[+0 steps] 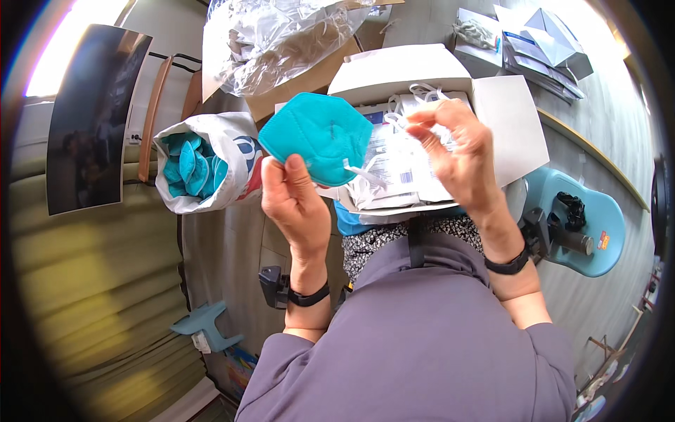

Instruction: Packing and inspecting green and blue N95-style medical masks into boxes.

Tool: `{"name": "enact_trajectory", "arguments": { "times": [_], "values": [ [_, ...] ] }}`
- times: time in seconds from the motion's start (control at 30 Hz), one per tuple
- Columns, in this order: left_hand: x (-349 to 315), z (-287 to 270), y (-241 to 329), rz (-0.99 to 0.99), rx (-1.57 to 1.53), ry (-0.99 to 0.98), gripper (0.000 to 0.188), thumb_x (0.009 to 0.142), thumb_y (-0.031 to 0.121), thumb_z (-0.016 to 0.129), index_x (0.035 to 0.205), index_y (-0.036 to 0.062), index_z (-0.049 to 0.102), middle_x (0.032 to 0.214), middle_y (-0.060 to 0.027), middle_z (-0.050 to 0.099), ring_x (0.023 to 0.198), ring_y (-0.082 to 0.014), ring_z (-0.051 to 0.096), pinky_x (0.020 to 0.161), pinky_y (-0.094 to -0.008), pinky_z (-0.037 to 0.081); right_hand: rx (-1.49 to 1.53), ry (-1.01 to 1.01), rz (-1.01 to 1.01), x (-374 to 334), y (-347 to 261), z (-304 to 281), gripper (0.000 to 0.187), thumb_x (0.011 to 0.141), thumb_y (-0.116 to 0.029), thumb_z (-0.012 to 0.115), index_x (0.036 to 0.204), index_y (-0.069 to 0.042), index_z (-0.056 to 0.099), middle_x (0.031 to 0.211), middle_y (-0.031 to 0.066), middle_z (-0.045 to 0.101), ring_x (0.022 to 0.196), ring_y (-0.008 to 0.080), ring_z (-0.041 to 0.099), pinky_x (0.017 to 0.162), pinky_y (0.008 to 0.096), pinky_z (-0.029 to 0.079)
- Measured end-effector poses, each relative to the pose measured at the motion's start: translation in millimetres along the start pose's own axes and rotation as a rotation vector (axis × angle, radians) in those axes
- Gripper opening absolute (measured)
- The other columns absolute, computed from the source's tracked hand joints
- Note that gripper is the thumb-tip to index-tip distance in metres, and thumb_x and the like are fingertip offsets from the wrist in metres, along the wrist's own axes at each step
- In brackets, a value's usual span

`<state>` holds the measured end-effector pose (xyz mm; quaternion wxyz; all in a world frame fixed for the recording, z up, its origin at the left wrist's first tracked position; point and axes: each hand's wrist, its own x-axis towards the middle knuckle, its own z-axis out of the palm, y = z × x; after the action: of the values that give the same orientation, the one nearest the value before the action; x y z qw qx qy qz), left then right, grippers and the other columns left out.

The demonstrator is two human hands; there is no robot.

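My left hand (294,204) pinches a teal folded face mask (320,133) by its lower edge, thumb in front. A short white strap (362,174) hangs from the mask's lower right corner. To the right, my right hand (453,144) is raised with thumb and fingertips closed on a thin white elastic strap (395,116). Below both hands an open white cardboard box (517,116) rests at my lap with its flaps spread. Inside it lie printed white packets (404,169) and more white straps, partly covered by the mask and my right hand.
On the left stands a white bag (235,151) full of teal masks (190,169). Ahead is a carton of clear plastic wrapping (281,42). Flattened boxes (541,56) lie at the far right, near a light-blue plastic stool (605,211) bearing dark items. A green sofa (98,281) stands left.
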<state>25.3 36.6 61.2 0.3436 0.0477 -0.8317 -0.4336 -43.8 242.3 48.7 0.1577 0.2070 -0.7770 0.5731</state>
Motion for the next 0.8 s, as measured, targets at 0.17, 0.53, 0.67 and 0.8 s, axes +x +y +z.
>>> {"name": "enact_trajectory", "arguments": {
  "times": [0.17, 0.53, 0.67, 0.8],
  "values": [
    [-15, 20, 6, -0.181, -0.185, 0.016, 0.018, 0.103, 0.017, 0.055, 0.095, 0.0019, 0.056, 0.084, -0.0008, 0.06, 0.076, -0.0061, 0.054, 0.067, -0.0218, 0.045, 0.299, -0.225, 0.284, -16, -20, 30, 0.023, 0.073, -0.012, 0.085, 0.087, -0.005, 0.067, 0.081, 0.0095, 0.068, 0.076, 0.0279, 0.065, 0.069, 0.0357, 0.051],
    [-42, 13, 2, -0.458, -0.575, -0.141, 0.025, 0.096, 0.002, 0.061, 0.12, -0.0007, 0.052, 0.106, -0.0066, 0.062, 0.09, -0.0112, 0.059, 0.084, -0.0257, 0.049, -0.137, -0.136, -0.144, -17, 20, 26, 0.018, 0.071, 0.01, 0.065, 0.081, -0.004, 0.058, 0.078, 0.011, 0.057, 0.078, 0.031, 0.058, 0.07, 0.0373, 0.049],
    [-22, -31, 19, -0.326, -0.75, 0.004, 0.035, 0.1, 0.009, 0.057, 0.132, -0.0023, 0.048, 0.121, -0.0144, 0.062, 0.107, -0.0229, 0.064, 0.092, -0.0393, 0.055, -0.201, 0.101, 0.033, 3, 41, -19, 0.013, 0.079, 0.011, 0.066, 0.081, -0.001, 0.061, 0.08, 0.0099, 0.063, 0.073, 0.023, 0.061, 0.067, 0.0327, 0.052],
    [-6, -31, 10, -0.563, -1.027, -0.261, 0.038, 0.102, 0.012, 0.053, 0.135, -0.004, 0.044, 0.121, -0.0152, 0.062, 0.106, -0.0235, 0.065, 0.092, -0.0396, 0.057, -0.196, -0.087, -0.101, 9, 12, -7, 0.051, 0.074, 0.002, 0.077, 0.123, -0.01, 0.067, 0.122, 0.009, 0.067, 0.121, 0.0279, 0.056, 0.106, 0.0392, 0.043]
  ]
}}
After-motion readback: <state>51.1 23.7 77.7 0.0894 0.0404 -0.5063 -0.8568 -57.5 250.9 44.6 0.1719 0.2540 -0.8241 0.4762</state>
